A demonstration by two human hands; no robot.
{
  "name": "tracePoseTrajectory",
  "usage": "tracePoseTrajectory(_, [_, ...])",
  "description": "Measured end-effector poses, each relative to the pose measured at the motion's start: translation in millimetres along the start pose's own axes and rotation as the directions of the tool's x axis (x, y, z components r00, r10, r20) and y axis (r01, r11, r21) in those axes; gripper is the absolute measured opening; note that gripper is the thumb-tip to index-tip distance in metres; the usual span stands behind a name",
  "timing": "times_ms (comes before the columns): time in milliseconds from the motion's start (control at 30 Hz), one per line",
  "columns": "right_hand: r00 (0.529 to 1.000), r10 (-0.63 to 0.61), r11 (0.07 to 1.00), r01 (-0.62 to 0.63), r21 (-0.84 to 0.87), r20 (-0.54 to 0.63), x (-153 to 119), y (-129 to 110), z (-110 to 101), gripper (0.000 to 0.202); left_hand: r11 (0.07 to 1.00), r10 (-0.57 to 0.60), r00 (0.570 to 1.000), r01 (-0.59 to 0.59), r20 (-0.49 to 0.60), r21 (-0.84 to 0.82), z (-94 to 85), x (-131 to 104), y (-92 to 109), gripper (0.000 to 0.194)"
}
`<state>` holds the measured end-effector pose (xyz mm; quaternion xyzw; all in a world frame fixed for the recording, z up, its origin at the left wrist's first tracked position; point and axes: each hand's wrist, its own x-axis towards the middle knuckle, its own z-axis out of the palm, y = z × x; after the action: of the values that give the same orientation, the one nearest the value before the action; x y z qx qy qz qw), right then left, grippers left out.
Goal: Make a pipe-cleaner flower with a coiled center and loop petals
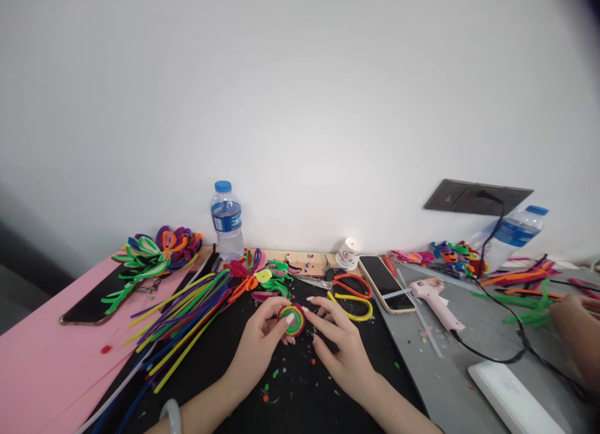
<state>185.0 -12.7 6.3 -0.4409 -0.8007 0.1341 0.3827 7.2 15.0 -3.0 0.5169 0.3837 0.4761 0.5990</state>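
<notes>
A round spiral coil of fuzzy pipe cleaner (295, 320), green in the middle with yellow and dark pink rings outside, is pinched in my left hand (262, 334), the thumb lying across its face. My right hand (340, 343) is at the coil's right side. Its fingers are apart, and one fingertip meets or nearly meets the coil's edge. Beyond my hands lie orange-handled scissors (354, 285) and a bent yellow pipe cleaner (359, 315). Left of them, finished pipe-cleaner flowers (255, 276) rest by a bundle of loose pipe cleaners (182, 324).
Bits of fluff litter the black mat (300, 403). A water bottle (227, 224), a paper cup (349, 254) and a phone (387, 284) line the wall side. To the right are a corded pink glue gun (438, 306), a white box (513, 399) and another person's hand (576, 334).
</notes>
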Motion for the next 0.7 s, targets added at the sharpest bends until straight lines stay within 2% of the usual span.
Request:
tracePoseTrajectory(233, [0.999, -0.045, 0.998, 0.044, -0.037, -0.008, 0, -3, 0, 0.049, 1.000, -0.007, 1.000, 0.007, -0.021, 0.000, 0.5, -1, 0, 0.021])
tracePoseTrajectory(367, [0.999, -0.035, 0.999, 0.035, 0.004, -0.025, -1, -4, 2, 0.048, 1.000, -0.008, 1.000, 0.008, -0.026, 0.000, 1.1, 0, 0, 0.021])
tracePoseTrajectory(500, [0.998, 0.015, 0.996, -0.009, 0.090, -0.065, -1, -4, 6, 0.043, 1.000, -0.002, 1.000, 0.002, -0.017, 0.002, 1.5, 0, -1, 0.020])
tracePoseTrajectory(700, [0.982, 0.156, 0.965, -0.128, 0.230, -0.109, 0, -9, 13, 0.030, 1.000, -0.005, 1.000, 0.005, -0.015, 0.005, 4.5, -2, -1, 0.020])
